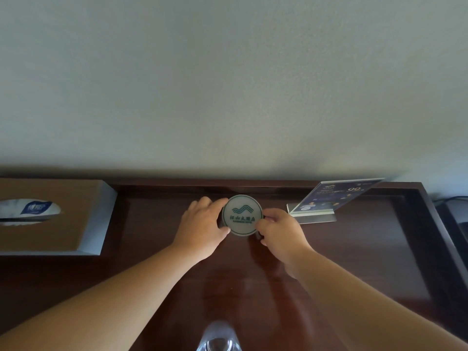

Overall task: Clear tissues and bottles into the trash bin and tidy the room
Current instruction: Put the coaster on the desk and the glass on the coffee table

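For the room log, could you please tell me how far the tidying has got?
Done: nothing visible confirms any clearing. In hand: left hand and right hand grip the round logo disc. Left: a clear glass or bottle at the near edge.

The place looks like a hotel guest room. A dark, polished wooden worktop (354,262) with a raised rim stands against a plain pale wall (228,84). It carries a tissue box (63,229), a slanted acrylic sign stand (329,198) holding a printed promotional card, and a round cover (242,215) stamped with a green wave logo and Chinese characters.
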{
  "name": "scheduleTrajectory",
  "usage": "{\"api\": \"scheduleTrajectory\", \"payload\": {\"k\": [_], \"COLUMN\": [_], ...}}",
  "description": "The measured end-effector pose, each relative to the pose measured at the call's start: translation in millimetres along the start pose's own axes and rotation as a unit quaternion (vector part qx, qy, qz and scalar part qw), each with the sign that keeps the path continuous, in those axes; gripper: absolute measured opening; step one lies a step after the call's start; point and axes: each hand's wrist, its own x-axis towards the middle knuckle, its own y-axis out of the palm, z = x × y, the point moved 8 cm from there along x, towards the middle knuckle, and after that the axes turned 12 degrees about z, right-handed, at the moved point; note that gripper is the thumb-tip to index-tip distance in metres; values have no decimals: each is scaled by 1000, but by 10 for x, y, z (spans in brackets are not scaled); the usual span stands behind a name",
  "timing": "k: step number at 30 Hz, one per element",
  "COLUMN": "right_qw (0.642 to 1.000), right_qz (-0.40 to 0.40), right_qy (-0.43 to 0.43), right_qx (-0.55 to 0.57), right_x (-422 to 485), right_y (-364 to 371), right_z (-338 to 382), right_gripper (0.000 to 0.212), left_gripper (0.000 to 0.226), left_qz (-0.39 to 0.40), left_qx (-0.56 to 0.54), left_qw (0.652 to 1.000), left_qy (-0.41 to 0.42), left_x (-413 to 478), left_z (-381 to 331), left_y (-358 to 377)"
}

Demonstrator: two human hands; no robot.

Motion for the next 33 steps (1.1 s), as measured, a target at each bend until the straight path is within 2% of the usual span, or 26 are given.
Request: {"api": "scheduleTrajectory", "payload": {"k": [8, 15, 26, 30, 33], "right_qw": [998, 995, 996, 997, 998], "right_qz": [-20, -9, -41, -48, -38], "right_qy": [-1, 15, -46, -51, -55], "right_qx": [63, 101, 61, 42, 17], "right_x": [32, 58, -5, 15, 30], "right_y": [-41, -68, -104, -150, -137], "right_z": [38, 17, 56, 100, 116], "right_gripper": [48, 53, 35, 37, 28], "left_gripper": [50, 55, 52, 50, 48], "left_qz": [-4, 2, -16, -20, -20], "left_qx": [-61, -33, -35, -36, -27], "left_qw": [998, 999, 998, 998, 999], "left_qy": [4, 10, 45, 48, 41], "left_x": [1, -17, -41, -2, 24], "left_z": [-48, -101, -204, -256, -260], "left_y": [21, 70, 62, 54, 67]}}
